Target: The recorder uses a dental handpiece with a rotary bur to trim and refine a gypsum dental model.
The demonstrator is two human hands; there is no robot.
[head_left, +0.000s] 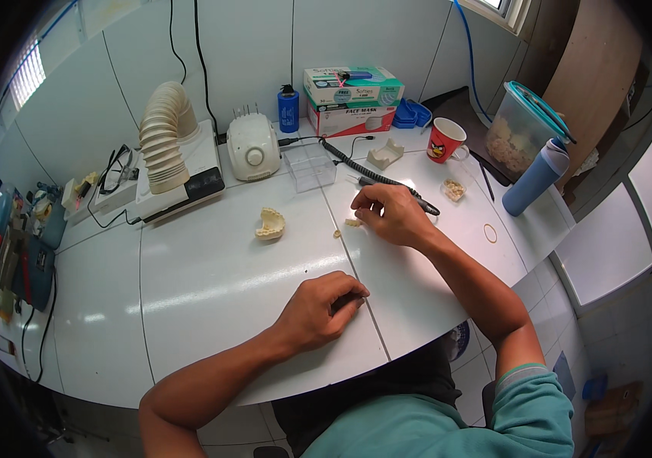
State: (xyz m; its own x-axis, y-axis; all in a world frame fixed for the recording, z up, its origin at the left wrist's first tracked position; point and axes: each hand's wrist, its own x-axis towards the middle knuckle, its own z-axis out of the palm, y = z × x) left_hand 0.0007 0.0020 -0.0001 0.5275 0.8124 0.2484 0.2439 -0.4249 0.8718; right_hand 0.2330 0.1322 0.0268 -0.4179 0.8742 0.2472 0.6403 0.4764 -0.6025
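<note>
R hand [396, 214] at tooth strip [352, 222]; can't tell if pinched.
Strip's at the grip; dental cast [270, 226] left of it, prob. for easy reach; L hand [317, 311] half-curled nearer body, contents unseen.

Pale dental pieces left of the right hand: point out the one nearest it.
The small strip by the right hand; the tiny piece and arch-shaped cast lie farther left.
</note>
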